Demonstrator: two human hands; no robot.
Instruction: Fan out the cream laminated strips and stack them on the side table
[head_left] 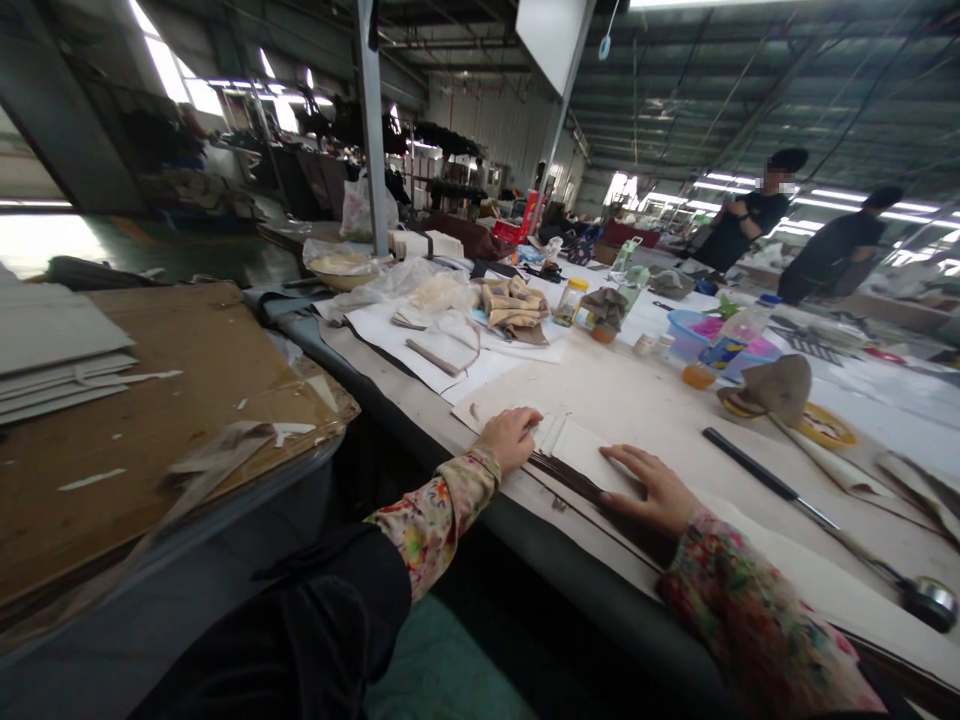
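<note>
A low stack of pale sheets with dark brown edges (577,448) lies near the front edge of the table. At its left end rests my left hand (511,438), fingers extended and loosely bent, touching the sheets. My right hand (654,490) lies over the stack's right part, thumb apart from the fingers at the front side. Neither hand has lifted anything off the table. Beneath the stack, a larger pale sheet (517,382) covers the tabletop.
To the right lies a long-handled tool with a round metal head (930,602). Beyond are a bottle (731,340), a blue basin (682,335), jars and folded tan gloves (514,303). Cardboard (195,350) with white sheets (52,345) stands left. Two people stand far right.
</note>
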